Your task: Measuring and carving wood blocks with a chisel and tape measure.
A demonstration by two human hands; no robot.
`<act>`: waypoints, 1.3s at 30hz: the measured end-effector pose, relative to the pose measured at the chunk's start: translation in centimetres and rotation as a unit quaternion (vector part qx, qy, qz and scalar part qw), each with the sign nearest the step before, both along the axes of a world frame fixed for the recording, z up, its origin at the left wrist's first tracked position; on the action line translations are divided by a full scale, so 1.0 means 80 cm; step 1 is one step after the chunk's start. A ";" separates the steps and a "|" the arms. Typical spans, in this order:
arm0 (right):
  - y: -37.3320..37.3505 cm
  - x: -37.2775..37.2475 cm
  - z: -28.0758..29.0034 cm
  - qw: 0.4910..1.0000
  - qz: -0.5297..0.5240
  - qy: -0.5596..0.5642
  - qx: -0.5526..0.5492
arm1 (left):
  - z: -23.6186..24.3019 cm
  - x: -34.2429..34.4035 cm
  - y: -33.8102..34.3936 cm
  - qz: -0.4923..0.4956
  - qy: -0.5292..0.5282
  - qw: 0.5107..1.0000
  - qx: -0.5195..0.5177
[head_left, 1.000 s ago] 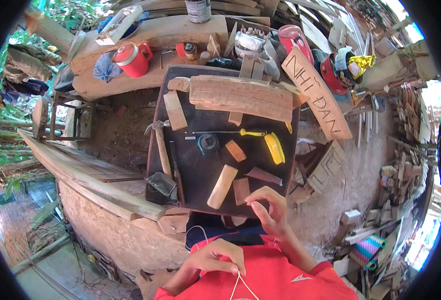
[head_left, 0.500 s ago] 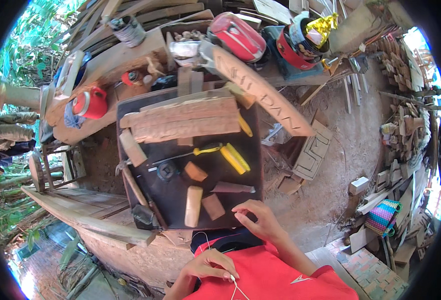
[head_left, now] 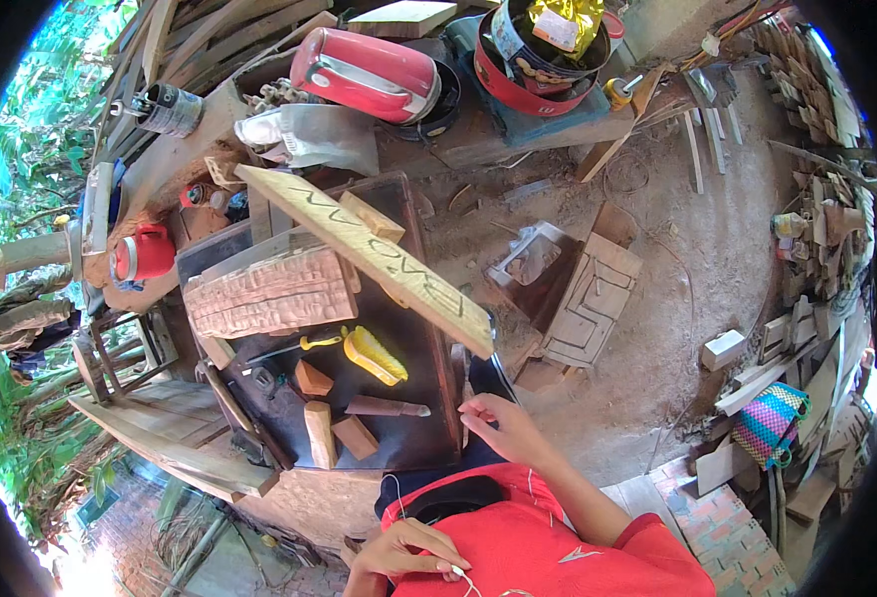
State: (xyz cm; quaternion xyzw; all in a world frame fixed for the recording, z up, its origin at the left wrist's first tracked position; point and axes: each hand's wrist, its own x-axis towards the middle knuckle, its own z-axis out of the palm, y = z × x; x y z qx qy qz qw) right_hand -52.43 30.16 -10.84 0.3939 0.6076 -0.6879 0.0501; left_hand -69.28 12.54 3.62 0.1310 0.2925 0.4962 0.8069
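Presently, both bare hands are at the near side of the work; clock positions are taken from the centre of the dark table (head_left: 279, 418).

Left hand (head_left: 410, 549): at 5 o'clock, over the red shirt (head_left: 568, 527). Thumb and fingers brought together, pinching a white cord (head_left: 469, 582) by a small white piece at the fingertips. The cord runs downward from the grip toward the lower edge of view; its remaining course is partly hidden.

Right hand (head_left: 503, 428): at 4 o'clock, just outside the table edge. Fingers curled toward the thumb; cannot tell whether the tips meet or hold anything. Nearest item on the table: a dark tapered wood piece (head_left: 389, 407), its narrow end pointing at this hand, the two apart.

Table contents: pale block (head_left: 320, 436) at 6 o'clock, with a brown block (head_left: 356, 438) close by at 5. Small orange-brown block (head_left: 313, 378) near centre; yellow brush-like tool (head_left: 375, 356) at 3; tape measure (head_left: 261, 379) at 8. Rough-hewn timber (head_left: 271, 292) at 11. A plank with incised marks (head_left: 369, 261) slants across the 1 o'clock corner, its lower end projecting beyond the table.

Surroundings: red jug (head_left: 147, 253) at 10, red basin (head_left: 533, 98) at 1, grooved wooden panel (head_left: 592, 300) and striped woven basket (head_left: 769, 423) toward 3, the basket farther out.
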 end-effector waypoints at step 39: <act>0.230 0.026 -0.124 0.959 -0.281 -0.031 0.033 | -0.385 -0.014 0.122 -0.200 0.702 0.647 0.221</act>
